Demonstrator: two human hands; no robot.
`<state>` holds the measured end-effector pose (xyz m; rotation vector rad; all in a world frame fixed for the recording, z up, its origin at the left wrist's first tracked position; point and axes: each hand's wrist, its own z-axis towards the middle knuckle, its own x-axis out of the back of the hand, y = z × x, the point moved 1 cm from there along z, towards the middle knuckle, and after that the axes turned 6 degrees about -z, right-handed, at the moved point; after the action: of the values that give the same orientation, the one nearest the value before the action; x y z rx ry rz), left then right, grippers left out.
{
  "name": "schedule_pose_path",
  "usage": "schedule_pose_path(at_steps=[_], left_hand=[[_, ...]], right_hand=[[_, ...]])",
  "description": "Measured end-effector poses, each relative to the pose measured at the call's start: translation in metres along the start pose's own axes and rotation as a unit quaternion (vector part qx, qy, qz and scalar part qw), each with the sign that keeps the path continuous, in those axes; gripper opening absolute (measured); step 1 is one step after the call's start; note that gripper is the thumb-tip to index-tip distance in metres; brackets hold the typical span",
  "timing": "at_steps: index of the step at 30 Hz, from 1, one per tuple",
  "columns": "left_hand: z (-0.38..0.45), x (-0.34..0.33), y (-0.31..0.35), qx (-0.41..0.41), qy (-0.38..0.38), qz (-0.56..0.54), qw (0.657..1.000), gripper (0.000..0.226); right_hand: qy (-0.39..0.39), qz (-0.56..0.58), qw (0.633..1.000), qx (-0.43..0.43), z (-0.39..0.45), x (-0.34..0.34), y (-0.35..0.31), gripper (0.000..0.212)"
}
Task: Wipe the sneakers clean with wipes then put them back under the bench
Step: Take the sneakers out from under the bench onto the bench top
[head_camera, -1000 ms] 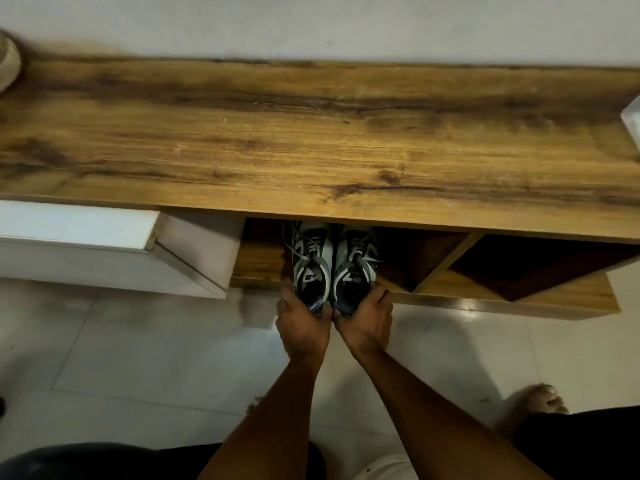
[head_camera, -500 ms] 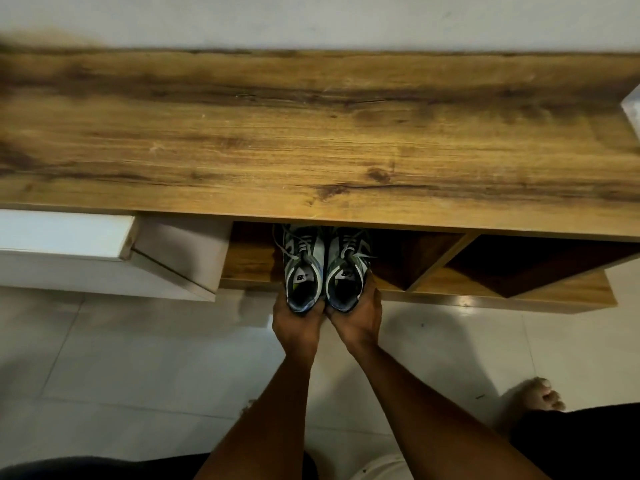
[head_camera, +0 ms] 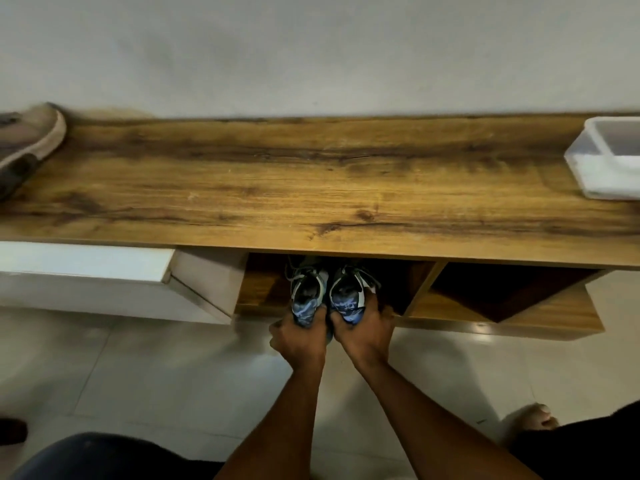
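A pale wall (head_camera: pixel 311 46) fills the top of the view, and a long wood-grain counter (head_camera: pixel 311 188) runs along its foot from edge to edge. Pale floor tiles (head_camera: pixel 138 368) lie in front of it.

Under the counter top, on the left, a white drawer (head_camera: pixel 86 271) stands pulled out; its inside is hidden from this angle. Right of it is an open cubby (head_camera: pixel 263 289) with a wooden floor, and further right, past a slanted divider, a second cubby (head_camera: pixel 502 292), dark inside; nothing can be made out in it.

At the right end of the counter top sits a clear plastic tub (head_camera: pixel 602 161), cut off by the frame edge; its contents cannot be told beyond a whitish look. At the left end a tan shoe (head_camera: pixel 31 140) lies on its side, partly out of frame.

The two sneakers (head_camera: pixel 327 296) are side by side at the front of the first cubby, toes pointing in under the counter, heels towards the person. The picture is blurred there. The left hand (head_camera: pixel 299 336) grips the heel of the left sneaker, fingers curled round it; the right hand (head_camera: pixel 362 332) grips the heel of the right one the same way. The hands are just beside each other.

A bare foot (head_camera: pixel 533 419) rests on the tiles at lower right.
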<state>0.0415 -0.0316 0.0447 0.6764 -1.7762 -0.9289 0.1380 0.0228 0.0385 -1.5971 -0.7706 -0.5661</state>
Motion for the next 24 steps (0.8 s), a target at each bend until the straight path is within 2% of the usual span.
schedule_pose_path(at_steps=[3, 6, 9, 11, 15, 18, 22, 24], left_hand=[[-0.011, 0.01, 0.01, 0.005, -0.001, -0.009, 1.0, 0.06], [-0.024, 0.023, 0.023, -0.027, 0.003, -0.012, 1.0, 0.071], [-0.045, 0.046, 0.049, -0.045, -0.003, -0.001, 0.999, 0.053], [-0.056, 0.057, 0.055, -0.055, -0.006, 0.02, 0.998, 0.05], [-0.079, 0.082, 0.064, -0.017, -0.009, 0.037, 0.999, 0.065], [-0.096, 0.101, 0.078, -0.034, -0.007, 0.049, 0.998, 0.074], [-0.126, 0.13, 0.101, -0.063, -0.028, 0.081, 0.994, 0.063], [-0.144, 0.147, 0.112, -0.083, -0.048, 0.09, 0.991, 0.057]], right_hand=[[-0.004, -0.007, 1.0, -0.021, -0.006, 0.019, -0.007, 0.101], [0.002, -0.013, 1.0, -0.027, -0.014, 0.038, -0.011, 0.105], [0.006, -0.015, 1.0, -0.016, -0.024, 0.06, -0.016, 0.106], [0.007, -0.021, 1.0, -0.007, -0.029, 0.072, -0.019, 0.103], [0.008, -0.011, 1.0, 0.003, -0.044, 0.103, -0.024, 0.096], [0.012, -0.007, 1.0, 0.022, -0.059, 0.131, -0.026, 0.086], [0.021, 0.009, 0.998, 0.067, -0.081, 0.178, -0.029, 0.075], [0.035, 0.003, 0.995, 0.093, -0.094, 0.203, -0.034, 0.076]])
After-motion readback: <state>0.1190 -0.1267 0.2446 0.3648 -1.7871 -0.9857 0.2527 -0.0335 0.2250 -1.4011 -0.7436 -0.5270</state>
